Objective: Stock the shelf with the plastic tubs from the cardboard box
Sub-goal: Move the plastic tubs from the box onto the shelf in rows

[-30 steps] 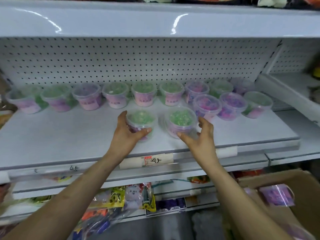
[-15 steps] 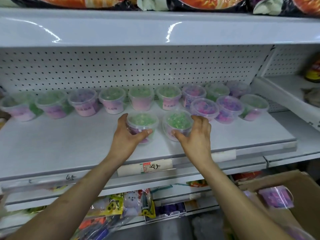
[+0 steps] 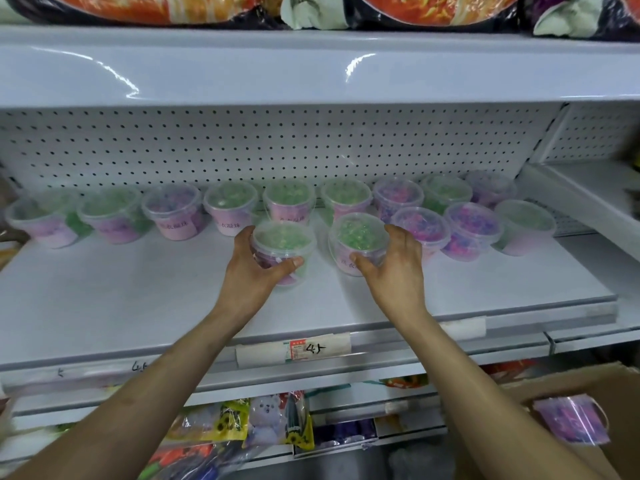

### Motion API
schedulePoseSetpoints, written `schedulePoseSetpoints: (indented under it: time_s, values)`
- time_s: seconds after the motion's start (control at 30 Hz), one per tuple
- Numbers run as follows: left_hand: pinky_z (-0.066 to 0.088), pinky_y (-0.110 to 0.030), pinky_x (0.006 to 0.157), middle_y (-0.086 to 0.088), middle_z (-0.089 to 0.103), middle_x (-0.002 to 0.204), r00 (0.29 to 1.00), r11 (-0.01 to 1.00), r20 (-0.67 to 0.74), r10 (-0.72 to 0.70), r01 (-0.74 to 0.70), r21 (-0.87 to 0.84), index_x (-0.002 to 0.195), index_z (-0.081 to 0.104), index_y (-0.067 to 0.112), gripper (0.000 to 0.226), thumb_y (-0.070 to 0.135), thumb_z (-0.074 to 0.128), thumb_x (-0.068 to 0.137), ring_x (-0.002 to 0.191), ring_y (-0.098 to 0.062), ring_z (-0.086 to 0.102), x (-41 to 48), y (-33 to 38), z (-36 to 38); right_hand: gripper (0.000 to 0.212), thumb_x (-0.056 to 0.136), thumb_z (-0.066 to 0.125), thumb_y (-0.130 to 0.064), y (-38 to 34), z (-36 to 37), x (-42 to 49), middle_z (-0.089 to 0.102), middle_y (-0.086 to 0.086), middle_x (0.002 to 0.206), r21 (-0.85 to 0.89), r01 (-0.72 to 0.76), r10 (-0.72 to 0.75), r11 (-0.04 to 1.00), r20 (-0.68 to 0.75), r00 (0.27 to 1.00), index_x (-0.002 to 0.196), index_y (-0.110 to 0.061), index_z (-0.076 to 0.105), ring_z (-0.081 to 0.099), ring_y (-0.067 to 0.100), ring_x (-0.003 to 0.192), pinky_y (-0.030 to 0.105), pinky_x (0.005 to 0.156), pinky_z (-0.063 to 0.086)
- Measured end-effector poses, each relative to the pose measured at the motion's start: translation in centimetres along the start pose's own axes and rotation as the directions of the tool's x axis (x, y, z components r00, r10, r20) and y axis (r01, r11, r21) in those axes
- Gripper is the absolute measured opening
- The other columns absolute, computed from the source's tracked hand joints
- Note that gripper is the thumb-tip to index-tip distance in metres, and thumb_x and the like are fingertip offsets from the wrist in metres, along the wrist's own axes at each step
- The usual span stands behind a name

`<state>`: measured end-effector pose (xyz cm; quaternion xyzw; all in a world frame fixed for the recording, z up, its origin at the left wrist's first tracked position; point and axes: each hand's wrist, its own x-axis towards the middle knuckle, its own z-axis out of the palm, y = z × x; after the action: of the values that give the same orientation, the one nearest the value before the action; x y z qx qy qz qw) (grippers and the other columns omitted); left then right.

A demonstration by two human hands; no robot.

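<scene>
Two clear plastic tubs with green beads stand on the white shelf (image 3: 138, 306), in front of a back row of several similar green and purple tubs (image 3: 173, 213). My left hand (image 3: 252, 271) is wrapped around the left green tub (image 3: 282, 242). My right hand (image 3: 391, 268) grips the right green tub (image 3: 360, 237), thumb across its pink label. Both tubs rest on the shelf surface. At the lower right, the cardboard box (image 3: 568, 386) holds a purple tub (image 3: 571, 422).
A perforated white back panel rises behind the tubs. The shelf above carries large red snack bags (image 3: 415, 8). A price tag (image 3: 304, 351) sits on the shelf's front rail. Packaged goods (image 3: 270, 424) fill the shelf below. A slanted side shelf (image 3: 581, 199) borders the right.
Both hands have pushed the two green tubs a little deeper toward the back row. My right hand, open beside its tub a second ago, has closed around it.
</scene>
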<state>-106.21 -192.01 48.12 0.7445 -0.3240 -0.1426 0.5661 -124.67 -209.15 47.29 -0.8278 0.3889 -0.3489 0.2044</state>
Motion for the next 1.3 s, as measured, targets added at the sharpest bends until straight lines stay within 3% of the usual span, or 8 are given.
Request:
schedulePoseSetpoints:
  time_s: [0.37,0.53,0.67,0.77,0.9,1.03,1.13,1.3]
  values:
    - [0.053,-0.014,0.083,0.022,0.061,0.123,1.0,1.0,0.007,0.005,-0.004,-0.019,0.137,0.044,0.033,0.077,0.042,0.09,0.076,0.107,0.004,0.063,1.5,-0.7,0.4,0.086,0.092,0.078,-0.037,-0.3,0.2,0.8,0.044,0.015,0.155,0.018,-0.004,0.004,1.0,0.017,1.0,0.158,-0.007,0.033,0.04,0.032,0.143,0.046,0.113,0.042]
    - [0.055,-0.028,0.099,0.017,0.063,0.13,0.998,0.998,0.064,-0.027,0.031,-0.057,0.145,0.042,0.03,0.093,0.05,0.092,0.069,0.112,0.004,0.064,1.3,-1.8,0.9,0.057,0.094,0.067,-0.018,-2.0,0.2,0.1,0.053,0.013,0.135,0.047,0.207,-0.202,0.977,-0.094,0.975,0.146,-0.008,0.045,0.053,0.033,0.123,0.05,0.1,0.05]
    - [0.054,-0.033,0.103,0.014,0.061,0.134,0.997,0.998,0.075,-0.014,0.018,-0.052,0.147,0.04,0.026,0.097,0.051,0.092,0.069,0.118,-0.001,0.063,1.4,-2.0,1.0,0.04,0.097,0.066,-0.018,-3.7,1.1,0.5,0.054,0.006,0.134,0.148,0.3,-0.313,0.942,0.073,0.947,0.136,-0.012,0.058,0.059,0.024,0.112,0.044,0.093,0.054]
    - [0.056,-0.021,0.094,0.016,0.059,0.129,0.994,0.998,0.108,-0.004,0.011,-0.065,0.148,0.037,0.019,0.093,0.033,0.092,0.076,0.112,0.009,0.062,1.4,-2.3,0.8,0.042,0.1,0.067,-0.026,-4.5,2.6,-0.3,0.052,0.001,0.134,0.213,0.299,-0.343,0.93,0.211,0.915,0.138,-0.011,0.059,0.06,0.015,0.107,0.038,0.092,0.056]
    - [0.05,-0.021,0.102,0.011,0.051,0.141,0.986,0.999,0.164,-0.008,0.017,-0.051,0.155,0.026,0.023,0.114,0.052,0.093,0.067,0.126,0.004,0.056,0.8,-2.5,0.0,0.049,0.101,0.068,-0.032,-4.5,3.8,-0.8,0.05,-0.001,0.14,0.205,0.259,-0.308,0.944,0.264,0.914,0.143,-0.009,0.058,0.06,0.014,0.113,0.033,0.102,0.052]
    - [0.054,-0.021,0.096,0.009,0.055,0.138,0.975,1.0,0.224,-0.005,0.011,-0.023,0.14,0.038,0.038,0.08,0.033,0.09,0.079,0.118,0.003,0.063,0.7,-3.0,-1.5,0.046,0.1,0.066,-0.02,-4.2,3.6,-0.3,0.052,0.002,0.144,0.16,0.267,-0.303,0.95,0.284,0.909,0.144,-0.01,0.056,0.062,0.017,0.116,0.037,0.104,0.053]
    - [0.051,-0.042,0.109,0.005,0.045,0.152,0.974,0.998,0.225,0.025,-0.038,0.053,0.153,0.035,0.035,0.098,0.06,0.086,0.073,0.132,-0.01,0.055,1.0,-3.3,-2.7,0.042,0.098,0.067,-0.014,-3.8,2.8,-0.1,0.056,0.006,0.14,0.135,0.273,-0.296,0.952,0.199,0.934,0.139,-0.01,0.06,0.061,0.023,0.118,0.04,0.102,0.053]
    - [0.046,-0.041,0.115,0.009,0.042,0.155,0.959,0.993,0.282,0.017,-0.05,0.109,0.154,0.034,0.035,0.093,0.052,0.086,0.079,0.138,-0.012,0.049,2.0,-2.6,-3.0,0.045,0.093,0.067,-0.029,-1.5,1.2,0.3,0.056,0.013,0.134,-0.112,0.189,-0.202,0.976,-0.116,0.973,0.132,-0.007,0.061,0.046,0.033,0.124,0.042,0.104,0.041]
